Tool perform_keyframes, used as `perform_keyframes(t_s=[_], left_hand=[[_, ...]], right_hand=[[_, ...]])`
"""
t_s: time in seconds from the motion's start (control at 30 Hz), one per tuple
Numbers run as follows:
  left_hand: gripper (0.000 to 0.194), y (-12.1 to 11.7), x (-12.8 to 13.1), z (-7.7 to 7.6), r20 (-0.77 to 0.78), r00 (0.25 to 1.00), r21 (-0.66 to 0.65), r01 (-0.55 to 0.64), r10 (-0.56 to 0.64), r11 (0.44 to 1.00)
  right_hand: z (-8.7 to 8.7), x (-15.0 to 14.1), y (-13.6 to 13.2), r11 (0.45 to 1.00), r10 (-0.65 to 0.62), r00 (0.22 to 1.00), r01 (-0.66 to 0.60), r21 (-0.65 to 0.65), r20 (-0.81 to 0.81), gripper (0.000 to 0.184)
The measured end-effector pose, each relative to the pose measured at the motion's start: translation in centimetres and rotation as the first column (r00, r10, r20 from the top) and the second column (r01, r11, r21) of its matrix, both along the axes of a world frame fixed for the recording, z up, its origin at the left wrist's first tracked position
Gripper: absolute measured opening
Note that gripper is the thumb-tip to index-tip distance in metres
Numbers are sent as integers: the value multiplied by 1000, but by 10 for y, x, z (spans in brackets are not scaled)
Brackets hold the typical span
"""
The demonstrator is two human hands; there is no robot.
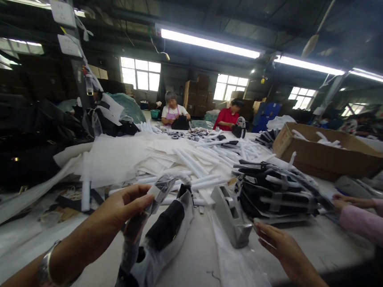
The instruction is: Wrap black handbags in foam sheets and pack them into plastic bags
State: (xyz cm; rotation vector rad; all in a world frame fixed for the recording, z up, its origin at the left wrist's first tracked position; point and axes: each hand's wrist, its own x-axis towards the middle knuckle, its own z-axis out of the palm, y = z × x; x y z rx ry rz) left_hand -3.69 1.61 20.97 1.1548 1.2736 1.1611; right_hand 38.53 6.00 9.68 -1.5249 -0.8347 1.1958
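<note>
strap [161,190] in clear plastic wrap is getting pinched by the left hand [116,210], thumb and fingers clamped on it near the top of its curve. it's looping up from a black bag [168,224], which is leaning at a tilt over the near edge of the table [191,259], with pale wrapping hanging along its side. a silver bracelet [46,265] is circling that wrist.

right hand [281,247] is reaching in from the other side, fingertips hovering just beside a grey tape dispenser [233,218]. it's kinda blurry there, so i can't tell if the fingers are closing on a bit of tape or just sitting apart. clear plastic film [238,272] is lying on the table below the dispenser.

behind it, a stack of black bags [274,191] is piling up, and a cardboard box [331,155] is standing past that with white tubes poking out. more white tubes [190,161] are covering the middle, and white sheets [114,157] are spreading out on the left. a co-worker's pink sleeve [369,221] is coming in at far right, and two people are sitting across the table, each handling something black.
</note>
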Motion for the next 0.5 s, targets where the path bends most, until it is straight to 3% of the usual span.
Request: perform_keyframes(t_s=[0.17,0.3,0.5], left_hand=[[59,-2,0,-2,-29,999,-57,14,-16,998],[64,-2,-1,-2,-32,999,-76,9,-11,997],[57,-2,-1,-3,-20,1000,-43,22,-23,999]], right_hand=[[-26,-5,-14,999,3,996,-8,-54,-92,38],[-48,-8,-12,995,-83,995,80,-63,-56,38],[-57,-6,-3,991,-134,991,134,-11,4,39]])
